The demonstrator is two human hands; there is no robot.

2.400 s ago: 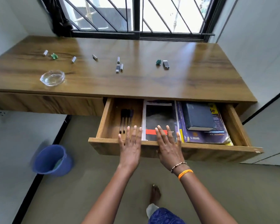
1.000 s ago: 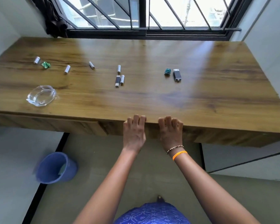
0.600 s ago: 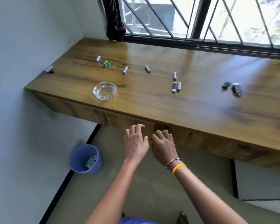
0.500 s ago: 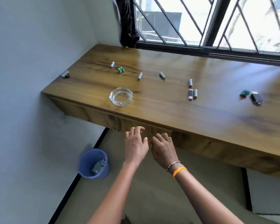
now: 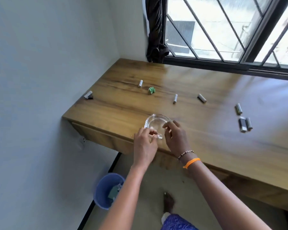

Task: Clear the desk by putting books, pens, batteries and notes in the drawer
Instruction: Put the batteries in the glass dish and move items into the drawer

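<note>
Several grey batteries lie scattered on the wooden desk (image 5: 206, 143), among them one at the far left (image 5: 140, 83), one in the middle (image 5: 175, 98) and a pair at the right (image 5: 245, 124). A crumpled green note (image 5: 151, 90) lies between them. A clear glass dish (image 5: 156, 123) stands near the front edge. My left hand (image 5: 145, 143) pinches its near left rim. My right hand (image 5: 176, 138) curls over its right rim. The drawer fronts under the desk are shut.
A small grey clip-like thing (image 5: 88, 95) lies at the desk's left edge by the wall. A blue bin (image 5: 106, 191) with scraps stands on the floor below. A dark cloth (image 5: 156, 30) hangs by the barred window. My foot (image 5: 168, 201) is on the floor.
The open drawer with books and pens was pushed shut. The view then swung left, and both hands rose from the drawer front onto the glass dish.
</note>
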